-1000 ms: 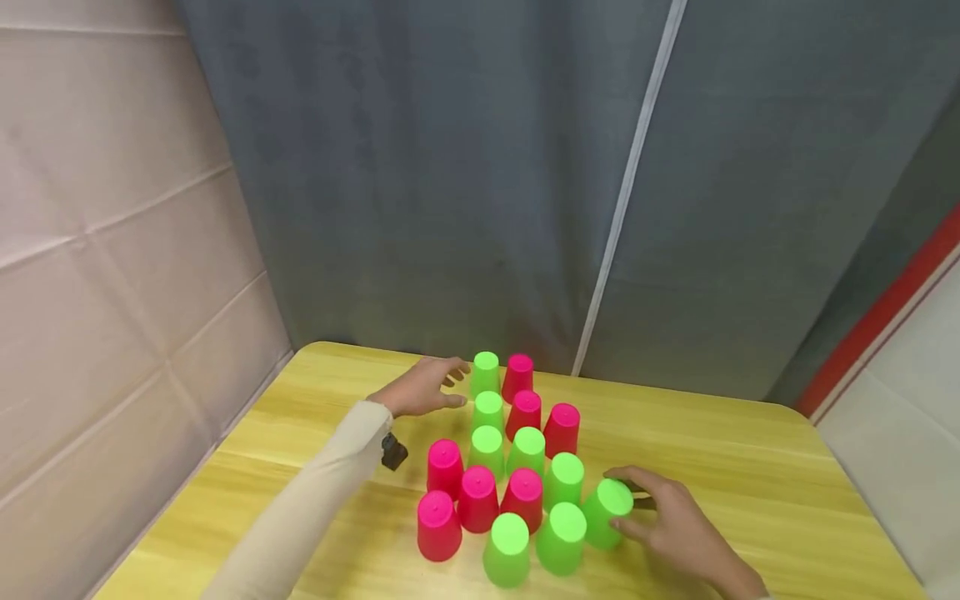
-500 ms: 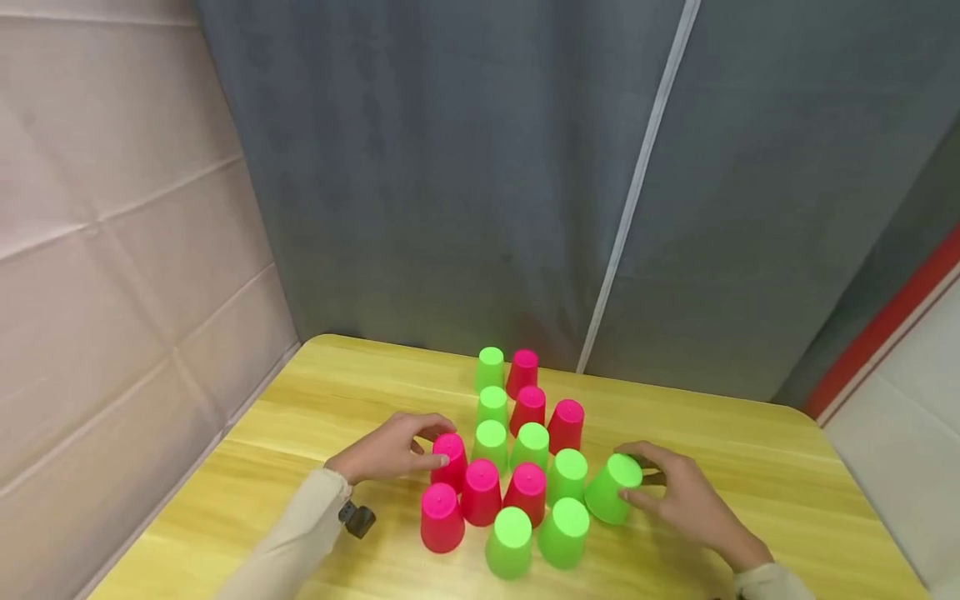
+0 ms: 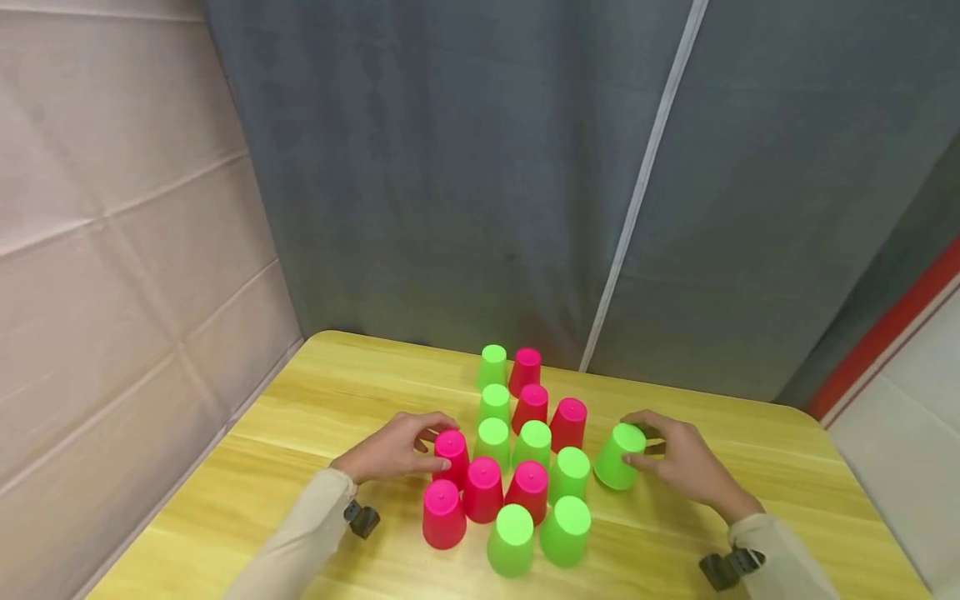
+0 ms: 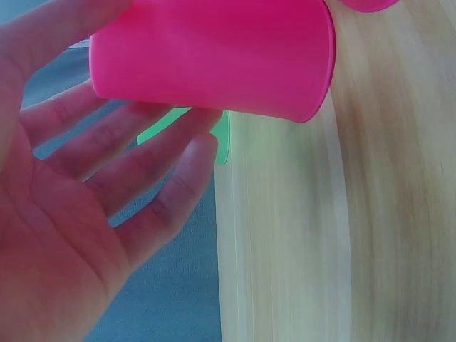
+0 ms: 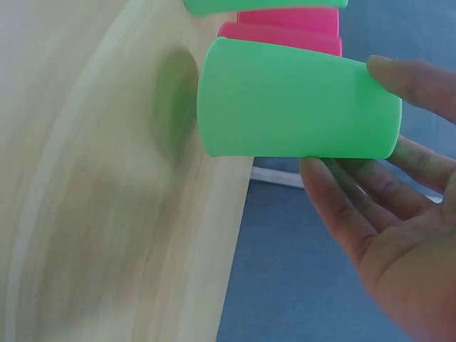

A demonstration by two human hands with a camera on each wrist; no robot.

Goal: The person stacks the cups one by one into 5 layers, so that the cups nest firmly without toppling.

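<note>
Your right grip point(image 3: 678, 467) holds the green cup point(image 3: 619, 457), carried back beside the red row; left grip point(image 3: 393, 450) now clasps a red cup point(image 3: 451, 455).

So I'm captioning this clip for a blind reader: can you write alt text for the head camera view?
A person's right hand grips a tilted green cup beside a cluster of upturned pink and green cups on a yellow wooden table, while the left hand holds a pink cup at the cluster's left edge. Grey curtains hang behind.
</note>
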